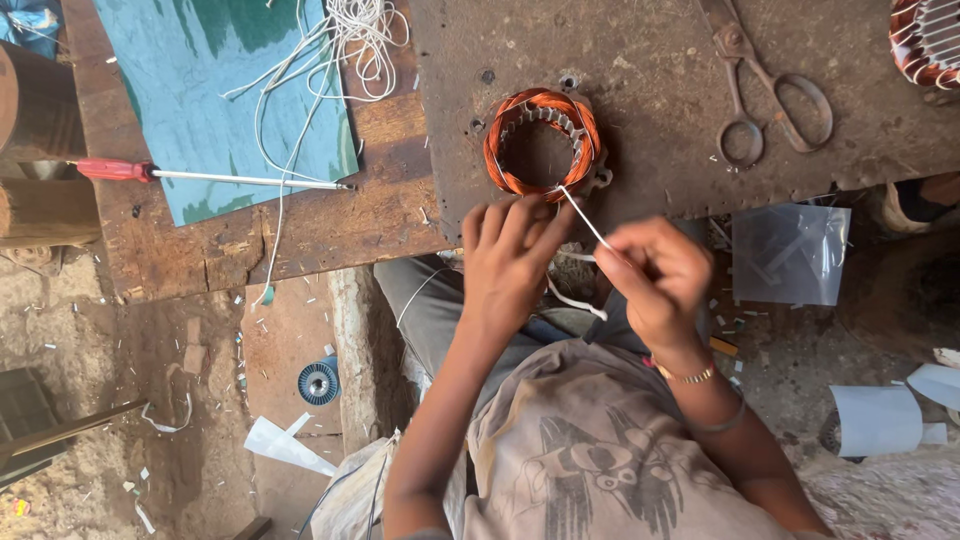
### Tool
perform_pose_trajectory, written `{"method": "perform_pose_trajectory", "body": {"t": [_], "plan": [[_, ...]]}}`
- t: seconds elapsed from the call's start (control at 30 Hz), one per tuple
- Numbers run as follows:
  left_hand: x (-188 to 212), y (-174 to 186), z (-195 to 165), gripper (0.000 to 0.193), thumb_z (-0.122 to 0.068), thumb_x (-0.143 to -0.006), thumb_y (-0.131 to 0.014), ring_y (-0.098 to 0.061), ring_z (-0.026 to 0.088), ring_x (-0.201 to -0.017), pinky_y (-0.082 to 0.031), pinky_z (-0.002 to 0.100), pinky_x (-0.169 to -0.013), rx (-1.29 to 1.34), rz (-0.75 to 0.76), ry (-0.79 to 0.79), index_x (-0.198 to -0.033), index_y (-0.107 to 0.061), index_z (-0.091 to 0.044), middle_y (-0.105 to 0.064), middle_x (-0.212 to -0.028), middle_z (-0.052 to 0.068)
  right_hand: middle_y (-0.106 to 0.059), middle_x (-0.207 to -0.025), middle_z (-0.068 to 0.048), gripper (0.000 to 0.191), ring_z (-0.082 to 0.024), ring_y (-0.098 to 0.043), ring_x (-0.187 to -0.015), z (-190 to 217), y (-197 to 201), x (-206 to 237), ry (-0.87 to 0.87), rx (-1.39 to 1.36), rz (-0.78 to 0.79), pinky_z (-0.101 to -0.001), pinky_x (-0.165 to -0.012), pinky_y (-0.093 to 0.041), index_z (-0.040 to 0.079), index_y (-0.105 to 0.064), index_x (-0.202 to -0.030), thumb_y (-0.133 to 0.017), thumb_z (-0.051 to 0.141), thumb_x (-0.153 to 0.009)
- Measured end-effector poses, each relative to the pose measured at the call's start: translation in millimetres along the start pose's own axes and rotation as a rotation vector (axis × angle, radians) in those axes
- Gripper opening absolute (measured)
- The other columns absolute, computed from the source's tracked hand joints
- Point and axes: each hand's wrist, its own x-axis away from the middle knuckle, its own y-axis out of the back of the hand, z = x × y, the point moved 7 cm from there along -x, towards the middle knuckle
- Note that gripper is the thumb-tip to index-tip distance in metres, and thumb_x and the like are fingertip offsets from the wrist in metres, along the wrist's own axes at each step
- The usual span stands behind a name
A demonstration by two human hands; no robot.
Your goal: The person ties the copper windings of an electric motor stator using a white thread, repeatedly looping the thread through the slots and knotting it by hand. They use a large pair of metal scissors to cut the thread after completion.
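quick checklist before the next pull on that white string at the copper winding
1. String reaches the near edge of the copper winding: ok.
2. Right hand pinches the string: ok.
3. Left hand fingertips at the winding's near edge: ok.
4. String taut between winding and right hand: ok.
5. Knot or loop seated on the coil: cannot tell, fingers hide it.
6. Scissors on the metal plate, apart from both hands: ok.

Bare plate between stator and scissors; screwdriver, cord tangle crowd left.
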Motion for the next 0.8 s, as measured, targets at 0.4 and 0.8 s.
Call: {"method": "perform_pose_trajectory", "body": {"t": [0.4,0.8], "plan": [[-34,82,-22,0.023,-0.005,-0.090,-0.077,-0.069,0.021,-0.090,-0.047,0.037,-0.082,0.045,-0.307,-0.131,-0.112,-0.076,-0.008,-0.073,-0.102,0.004,-0.064,-0.081,-0.005,0.007,-0.005,-0.052,-0.068,-17,25,35,-0.104,-0.226,-0.043,-0.0190,-0.066,-0.041,-0.004,-0.064,-0.101,-0.069,-0.003,-0.096],[-44,-1,30,0.014,-0.014,-0.090,-0.075,-0.069,0.024,-0.094,-0.049,0.038,-0.097,0.304,0.017,0.015,-0.103,-0.075,-0.009,-0.076,-0.100,0.004,-0.069,-0.072,-0.004,0.011,-0.011,-0.056,-0.057,94,26,41,0.015,-0.302,0.580,-0.0312,-0.054,-0.040,-0.002,-0.071,-0.087,-0.066,0.007,-0.088]]}}
